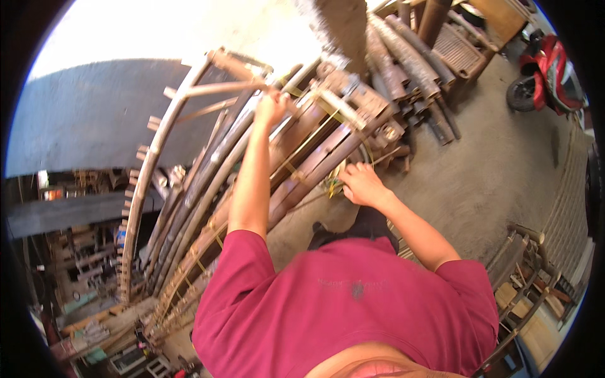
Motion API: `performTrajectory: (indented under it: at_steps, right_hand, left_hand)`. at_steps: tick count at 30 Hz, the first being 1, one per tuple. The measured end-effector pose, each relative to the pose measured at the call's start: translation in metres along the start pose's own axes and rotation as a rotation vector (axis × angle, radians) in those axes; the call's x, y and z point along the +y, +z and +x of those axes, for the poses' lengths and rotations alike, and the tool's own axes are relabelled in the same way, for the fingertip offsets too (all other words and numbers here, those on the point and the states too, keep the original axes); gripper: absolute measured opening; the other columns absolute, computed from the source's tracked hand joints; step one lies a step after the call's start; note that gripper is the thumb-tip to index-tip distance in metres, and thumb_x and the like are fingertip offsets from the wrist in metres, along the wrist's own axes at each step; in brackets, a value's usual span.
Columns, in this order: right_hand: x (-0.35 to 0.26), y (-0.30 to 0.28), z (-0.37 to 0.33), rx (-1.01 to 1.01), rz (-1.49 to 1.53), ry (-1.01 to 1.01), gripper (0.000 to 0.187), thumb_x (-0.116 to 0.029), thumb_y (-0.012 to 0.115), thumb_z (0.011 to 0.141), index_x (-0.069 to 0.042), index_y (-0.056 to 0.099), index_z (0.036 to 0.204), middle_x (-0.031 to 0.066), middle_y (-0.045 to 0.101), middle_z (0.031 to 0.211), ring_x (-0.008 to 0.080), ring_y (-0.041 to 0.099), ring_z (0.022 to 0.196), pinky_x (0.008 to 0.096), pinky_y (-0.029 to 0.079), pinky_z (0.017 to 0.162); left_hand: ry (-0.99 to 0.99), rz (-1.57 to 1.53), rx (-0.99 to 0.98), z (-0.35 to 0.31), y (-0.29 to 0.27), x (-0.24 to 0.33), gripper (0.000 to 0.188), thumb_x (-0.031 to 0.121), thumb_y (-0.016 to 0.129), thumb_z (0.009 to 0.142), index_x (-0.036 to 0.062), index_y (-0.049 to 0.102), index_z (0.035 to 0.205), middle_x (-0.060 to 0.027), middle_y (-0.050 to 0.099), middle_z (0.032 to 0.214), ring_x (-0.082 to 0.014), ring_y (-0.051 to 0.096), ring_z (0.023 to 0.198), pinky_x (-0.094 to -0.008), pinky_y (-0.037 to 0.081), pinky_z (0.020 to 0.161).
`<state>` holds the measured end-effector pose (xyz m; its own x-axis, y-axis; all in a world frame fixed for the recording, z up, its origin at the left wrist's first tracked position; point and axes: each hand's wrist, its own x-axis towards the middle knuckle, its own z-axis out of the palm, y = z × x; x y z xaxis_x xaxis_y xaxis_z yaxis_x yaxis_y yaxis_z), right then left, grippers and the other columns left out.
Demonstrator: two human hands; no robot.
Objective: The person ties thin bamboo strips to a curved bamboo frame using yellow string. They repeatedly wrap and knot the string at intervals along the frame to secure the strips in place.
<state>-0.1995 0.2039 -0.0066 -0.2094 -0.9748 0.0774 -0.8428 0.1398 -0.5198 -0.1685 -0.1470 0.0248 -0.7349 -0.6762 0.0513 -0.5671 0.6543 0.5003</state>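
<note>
My left hand (pixel 271 108) reaches up and forward, its fingers closed around the end of a bamboo rung (pixel 227 88). This rung belongs to a long bamboo ladder (pixel 165 135), whose curved-looking rail runs down the left with short rung ends sticking out. Lower and to the right, my right hand (pixel 364 184) is closed with bent fingers. Thin yellow-green strips (pixel 334 185) show right beside its fingertips; whether the fingers grip them is hidden. Between my two hands, thick brown bamboo poles (pixel 315 165) slant side by side, with thin ties across them.
More bamboo poles (pixel 409 53) are stacked at the back beside a rough pillar (pixel 343 28). A red motorbike (pixel 558 75) stands far right on the concrete floor (pixel 469 164). A bamboo frame (pixel 526 277) lies at lower right. A dark grey panel (pixel 94 116) rises at left above cluttered wood pieces.
</note>
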Motion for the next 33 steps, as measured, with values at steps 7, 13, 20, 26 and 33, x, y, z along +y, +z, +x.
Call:
performTrajectory:
  at_steps: [7, 13, 20, 26, 33]
  right_hand:
    - [-0.136, 0.139, -0.005, -0.397, 0.781, 0.073, 0.042, -0.034, 0.059, 0.093, -0.007, 0.057, 0.125, 0.0251, 0.059, 0.113, 0.038, 0.06, 0.106, 0.0443, 0.046, 0.098]
    - [-0.227, 0.137, -0.028, -0.31, 0.526, 0.252, 0.089, -0.039, 0.058, 0.092, -0.01, 0.0, 0.154, 0.0356, 0.053, 0.126, 0.0449, 0.061, 0.104, 0.0461, 0.046, 0.097]
    - [-0.257, 0.131, -0.066, 0.782, 1.705, 0.993, 0.061, -0.03, 0.06, 0.093, -0.011, 0.027, 0.141, 0.0103, 0.05, 0.114, 0.0179, 0.06, 0.079, 0.0353, 0.052, 0.077]
    - [-0.201, 0.201, -0.061, 0.327, 2.177, 1.033, 0.03, -0.039, 0.062, 0.091, -0.011, 0.062, 0.102, 0.0018, 0.058, 0.084, 0.0136, 0.056, 0.075, 0.0341, 0.053, 0.074]
    - [-0.273, 0.156, 0.084, 1.017, 1.858, 0.46, 0.024, -0.032, 0.05, 0.099, -0.01, 0.06, 0.102, 0.0055, 0.063, 0.088, 0.0176, 0.062, 0.087, 0.0292, 0.048, 0.08]
  left_hand:
    - [-0.271, 0.324, -0.075, -0.22, -0.142, -0.105, 0.034, 0.029, 0.051, 0.094, 0.0031, 0.067, 0.109, -0.0238, 0.068, 0.103, -0.0409, 0.065, 0.097, -0.0495, 0.05, 0.086]
    - [-0.187, -0.011, -0.091, -0.311, -0.091, -0.11, 0.025, 0.021, 0.062, 0.089, 0.0079, 0.064, 0.11, -0.0189, 0.07, 0.102, -0.0377, 0.065, 0.099, -0.0473, 0.048, 0.088]
    - [-0.141, -0.006, -0.025, -0.316, -0.085, -0.117, 0.024, 0.024, 0.064, 0.089, 0.0096, 0.061, 0.107, -0.0186, 0.071, 0.094, -0.0405, 0.066, 0.093, -0.0495, 0.049, 0.084]
    - [-0.222, 0.062, -0.07, -0.314, -0.087, -0.11, 0.03, 0.032, 0.066, 0.086, 0.0118, 0.061, 0.108, -0.0163, 0.071, 0.096, -0.039, 0.066, 0.094, -0.0496, 0.049, 0.081]
    - [-0.221, 0.161, -0.07, -0.313, -0.082, -0.109, 0.035, 0.035, 0.069, 0.086, 0.012, 0.058, 0.11, -0.0185, 0.071, 0.093, -0.0402, 0.068, 0.09, -0.0503, 0.05, 0.081]
